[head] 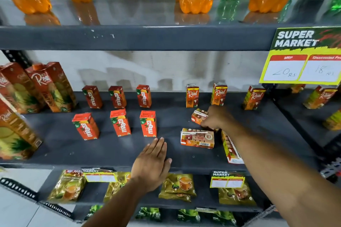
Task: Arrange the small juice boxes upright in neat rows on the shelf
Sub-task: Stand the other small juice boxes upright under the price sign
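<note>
L hand (151,164) flat, fingers spread open, palm down on front edge of the shelf (110,151), holding nothing. Just beyond its fingertips: front row of 3 upright Maaza boxes (120,123), 2nd row of 3 behind. R of L hand, two Real boxes lie flat (197,138), one under R forearm. R hand (215,118) further back, closed around a tilted Real box (198,117). Behind R hand, 3 upright Real boxes (219,94).

Both bare arms reach forward: the left hand (153,164) lies flat, palm down, fingers together pointing toward one o'clock, while the right hand (215,117), extended toward eleven o'clock, curls its fingers closed.
</note>
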The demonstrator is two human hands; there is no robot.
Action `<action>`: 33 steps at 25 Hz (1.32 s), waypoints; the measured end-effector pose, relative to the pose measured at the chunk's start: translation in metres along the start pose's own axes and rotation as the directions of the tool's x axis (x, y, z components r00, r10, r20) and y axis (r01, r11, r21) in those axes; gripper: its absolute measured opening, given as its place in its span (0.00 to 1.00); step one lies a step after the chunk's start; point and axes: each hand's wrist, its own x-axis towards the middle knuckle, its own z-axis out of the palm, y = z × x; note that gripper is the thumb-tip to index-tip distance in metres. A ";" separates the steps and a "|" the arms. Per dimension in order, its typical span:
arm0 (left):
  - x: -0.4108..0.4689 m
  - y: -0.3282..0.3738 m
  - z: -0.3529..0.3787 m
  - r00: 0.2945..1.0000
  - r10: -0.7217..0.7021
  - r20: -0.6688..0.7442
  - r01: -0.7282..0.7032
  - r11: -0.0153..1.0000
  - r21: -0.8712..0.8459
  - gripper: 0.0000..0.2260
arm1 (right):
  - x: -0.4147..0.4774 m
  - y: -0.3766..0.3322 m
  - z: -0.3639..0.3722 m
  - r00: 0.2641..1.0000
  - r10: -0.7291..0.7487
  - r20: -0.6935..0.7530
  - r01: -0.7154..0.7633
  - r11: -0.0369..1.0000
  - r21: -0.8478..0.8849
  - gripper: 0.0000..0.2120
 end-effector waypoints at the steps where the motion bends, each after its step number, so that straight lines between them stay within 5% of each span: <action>1: 0.000 -0.001 0.000 1.000 0.003 -0.004 -0.003 1.000 -0.003 0.32 | 0.000 0.001 0.002 0.998 0.024 -0.059 -0.016 0.991 0.134 0.23; 4: 0.000 -0.002 0.003 1.000 -0.003 -0.014 0.003 1.000 -0.004 0.32 | -0.003 0.000 0.009 0.964 0.136 -0.230 -0.020 0.894 0.447 0.31; 15: 0.000 -0.001 0.001 1.000 -0.011 0.013 0.011 1.000 -0.009 0.28 | -0.015 0.006 0.012 0.964 0.143 -0.225 -0.034 0.902 0.430 0.59; 17: 0.001 -0.001 0.002 1.000 -0.015 0.012 0.015 1.000 -0.002 0.29 | -0.015 0.006 0.000 0.961 0.106 -0.256 -0.012 0.939 0.344 0.54; 21: 0.002 -0.002 0.006 1.000 -0.019 0.008 0.019 1.000 0.014 0.31 | -0.006 0.003 -0.036 0.992 -0.089 -0.094 0.094 0.994 0.047 0.22; 23: 0.002 -0.003 0.007 1.000 -0.016 0.006 0.015 1.000 0.016 0.32 | -0.003 0.001 -0.053 0.945 -0.318 0.079 0.325 0.941 -0.091 0.27; 26: 0.001 -0.003 0.007 1.000 -0.017 0.004 0.017 1.000 0.010 0.32 | -0.001 -0.003 -0.068 0.790 -0.564 0.242 0.613 0.725 -0.313 0.28; 30: 0.000 -0.001 0.004 1.000 -0.020 -0.008 0.020 1.000 -0.004 0.32 | -0.003 0.003 -0.070 0.732 -0.645 0.221 0.655 0.577 -0.487 0.26; 33: 0.000 -0.001 0.004 1.000 -0.019 -0.003 0.019 1.000 -0.003 0.31 | -0.013 0.015 -0.075 0.842 -0.536 0.057 0.509 0.755 -0.414 0.37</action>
